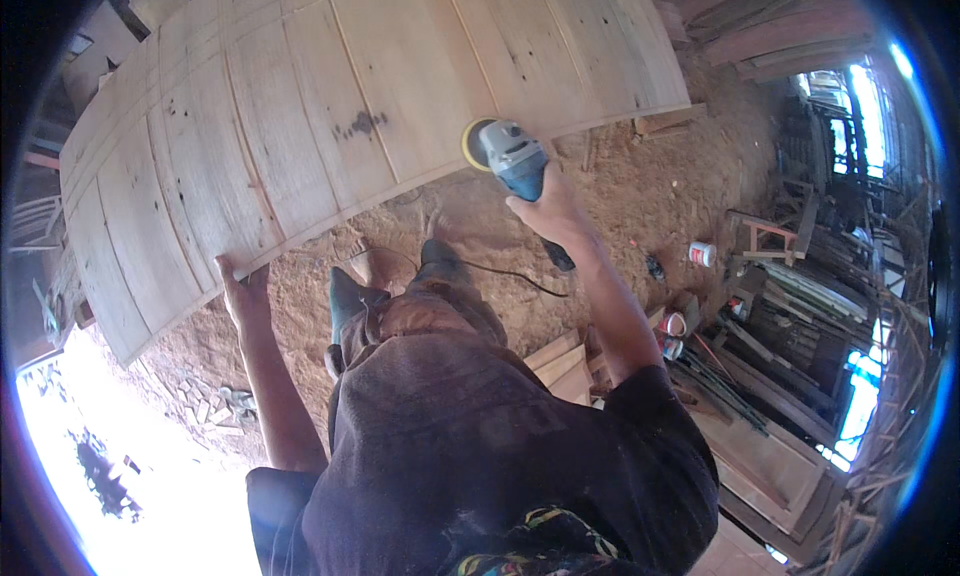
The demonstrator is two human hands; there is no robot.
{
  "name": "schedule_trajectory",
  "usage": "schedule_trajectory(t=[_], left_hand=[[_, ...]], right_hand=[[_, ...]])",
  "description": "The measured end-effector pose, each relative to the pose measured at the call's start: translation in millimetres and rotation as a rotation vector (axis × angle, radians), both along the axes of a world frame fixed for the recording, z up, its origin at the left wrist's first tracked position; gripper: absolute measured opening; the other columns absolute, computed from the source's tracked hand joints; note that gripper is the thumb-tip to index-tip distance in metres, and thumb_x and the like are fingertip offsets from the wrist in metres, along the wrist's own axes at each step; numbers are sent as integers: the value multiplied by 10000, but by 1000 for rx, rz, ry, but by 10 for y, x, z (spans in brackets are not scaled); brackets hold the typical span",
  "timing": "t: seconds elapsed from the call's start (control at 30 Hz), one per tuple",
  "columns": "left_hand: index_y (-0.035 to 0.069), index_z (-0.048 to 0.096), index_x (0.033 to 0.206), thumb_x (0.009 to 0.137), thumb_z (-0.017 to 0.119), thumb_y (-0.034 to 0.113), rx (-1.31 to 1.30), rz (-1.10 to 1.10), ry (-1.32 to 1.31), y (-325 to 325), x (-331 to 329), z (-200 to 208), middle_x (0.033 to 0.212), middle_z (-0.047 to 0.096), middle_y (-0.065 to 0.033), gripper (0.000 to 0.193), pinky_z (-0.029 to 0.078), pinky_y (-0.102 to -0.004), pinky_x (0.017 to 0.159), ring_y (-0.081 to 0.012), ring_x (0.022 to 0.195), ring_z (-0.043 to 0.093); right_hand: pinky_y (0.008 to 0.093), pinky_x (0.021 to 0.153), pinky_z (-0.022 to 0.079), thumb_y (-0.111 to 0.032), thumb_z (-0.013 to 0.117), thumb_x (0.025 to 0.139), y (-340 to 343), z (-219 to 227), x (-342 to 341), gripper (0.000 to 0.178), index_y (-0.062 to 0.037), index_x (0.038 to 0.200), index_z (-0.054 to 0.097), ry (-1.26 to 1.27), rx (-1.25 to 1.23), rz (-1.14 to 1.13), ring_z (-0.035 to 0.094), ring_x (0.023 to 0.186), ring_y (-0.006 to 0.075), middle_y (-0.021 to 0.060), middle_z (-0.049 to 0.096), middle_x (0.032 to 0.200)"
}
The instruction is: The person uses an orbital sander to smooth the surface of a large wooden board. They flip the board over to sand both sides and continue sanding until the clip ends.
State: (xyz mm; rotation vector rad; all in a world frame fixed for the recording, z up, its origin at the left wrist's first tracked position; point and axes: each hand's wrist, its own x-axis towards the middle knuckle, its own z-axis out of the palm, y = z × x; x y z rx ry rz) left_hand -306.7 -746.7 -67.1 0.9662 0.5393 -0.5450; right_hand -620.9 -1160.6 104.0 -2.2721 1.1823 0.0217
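A large pale wooden panel (290,106) made of joined planks spans the upper part of the head view, with dark knots and grooves along its seams. My right hand (556,214) is closed around the body of a blue and grey angle grinder (516,158). The grinder's yellow disc (474,144) is tilted at the panel's near edge; whether it touches the wood is hard to tell. Farther left, my left hand (245,291) grips the same near edge, thumb on top and fingers partly hidden beneath.
A dark cable (520,276) runs over the sandy ground (640,206) near my bare feet. To the right are a white tub (702,254), an open paint bucket (673,324) and stacked timber (790,376). Small wood offcuts (205,413) lie at the lower left.
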Motion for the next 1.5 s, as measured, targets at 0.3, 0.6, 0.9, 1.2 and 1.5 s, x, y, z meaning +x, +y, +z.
schedule_trajectory(t=[0.3, 0.6, 0.9, 1.2, 1.5], left_hand=[[19, 436, 1545, 997, 746, 521, 151, 91, 1, -19, -9, -101, 1539, 496, -195, 804, 548, -521, 1127, -367, 1414, 531], [90, 442, 1563, 971, 762, 561, 106, -132, 89, -1334, -878, 102, 1542, 498, -167, 822, 457, -510, 1183, -350, 1403, 527], [91, 526, 1522, 1031, 703, 511, -59, -173, 23, -2386, -1361, 209, 1533, 548, -125, 670, 500, -472, 1158, -300, 1393, 568], [68, 470, 1567, 1058, 659, 501, 73, -76, 29, -2415, -1378, 140, 1531, 553, -110, 695, 551, -439, 1100, -286, 1354, 600], [80, 490, 1548, 1051, 668, 516, 107, -16, -21, -2581, -1417, 256, 1484, 586, -106, 685, 532, -434, 1087, -282, 1319, 606]], right_hand=[[540, 1014, 531, -315, 855, 764, -1000, 118, -536, 780, 65, 1369, 541, 153, -5, -150, 669, 1193, 490, 336, 684, 1230], [493, 962, 550, -323, 890, 739, -2161, 191, -1412, 676, -12, 1281, 631, -60, 161, -385, 711, 1104, 372, 222, 718, 1189], [528, 860, 584, -252, 818, 808, -905, -118, -546, 581, 9, 1281, 603, -72, 125, 149, 744, 960, 449, 257, 746, 999], [560, 925, 559, -301, 827, 807, -1830, 58, -977, 681, 51, 1331, 573, -28, -23, 53, 711, 1059, 504, 323, 715, 1104], [548, 978, 545, -399, 852, 754, -3222, 182, -1929, 909, 46, 1453, 477, 181, -55, -238, 694, 1123, 512, 315, 711, 1201]])
